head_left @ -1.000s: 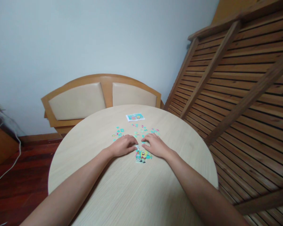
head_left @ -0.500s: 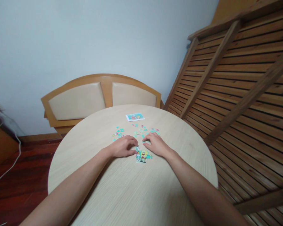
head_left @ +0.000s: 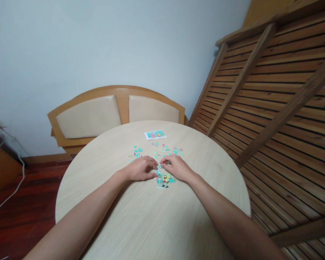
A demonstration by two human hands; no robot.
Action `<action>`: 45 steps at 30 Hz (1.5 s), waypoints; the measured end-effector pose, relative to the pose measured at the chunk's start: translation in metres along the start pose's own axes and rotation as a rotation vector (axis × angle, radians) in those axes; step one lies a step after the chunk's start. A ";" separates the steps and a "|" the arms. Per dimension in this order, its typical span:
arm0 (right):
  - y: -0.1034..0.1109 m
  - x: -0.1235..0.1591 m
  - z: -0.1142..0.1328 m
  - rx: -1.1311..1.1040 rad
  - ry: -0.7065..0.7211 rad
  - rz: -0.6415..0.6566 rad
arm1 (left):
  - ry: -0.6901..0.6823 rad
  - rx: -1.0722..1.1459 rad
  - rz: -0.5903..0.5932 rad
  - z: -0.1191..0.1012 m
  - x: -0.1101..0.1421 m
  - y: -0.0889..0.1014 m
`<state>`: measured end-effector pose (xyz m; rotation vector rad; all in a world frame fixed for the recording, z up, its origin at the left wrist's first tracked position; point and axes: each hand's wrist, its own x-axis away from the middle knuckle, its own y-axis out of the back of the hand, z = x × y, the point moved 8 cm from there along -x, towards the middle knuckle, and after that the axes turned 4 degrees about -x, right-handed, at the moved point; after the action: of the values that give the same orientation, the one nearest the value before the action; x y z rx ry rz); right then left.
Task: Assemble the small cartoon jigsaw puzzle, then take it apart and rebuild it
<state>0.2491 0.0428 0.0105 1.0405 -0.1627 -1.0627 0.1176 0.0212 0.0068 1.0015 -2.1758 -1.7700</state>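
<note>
On the round light-wood table [head_left: 141,224] lies a partly joined jigsaw [head_left: 165,179] showing a yellow cartoon figure on turquoise. My left hand [head_left: 140,169] rests palm down at its left edge, fingers curled with the tips touching the top of the jigsaw. My right hand [head_left: 176,168] lies at its right edge, fingers bent, tips meeting the left hand's over a small piece I can barely make out. Several loose turquoise and pink pieces [head_left: 162,148] are scattered just beyond both hands. A small reference picture card [head_left: 155,135] lies farther back.
A curved wooden bench with two beige cushions [head_left: 116,112] stands behind the table against the pale wall. A slatted wooden structure [head_left: 273,104] leans along the right side. At the far left are a dark object and white cables [head_left: 5,151] over red-brown flooring.
My right hand has slid a little left and its fingers have curled in, so the fingertips of both hands now meet above the joined jigsaw. The left hand has barely shifted.
</note>
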 end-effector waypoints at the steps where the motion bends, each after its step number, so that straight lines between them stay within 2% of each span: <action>1: -0.001 0.000 0.000 -0.005 -0.002 0.000 | 0.001 0.000 0.002 0.000 0.000 0.000; 45: -0.010 0.000 -0.003 0.093 -0.031 -0.022 | -0.046 -0.047 -0.012 -0.009 -0.001 0.003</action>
<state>0.2448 0.0440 0.0014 1.1118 -0.2274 -1.0999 0.1221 0.0145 0.0130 0.9748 -2.1486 -1.8586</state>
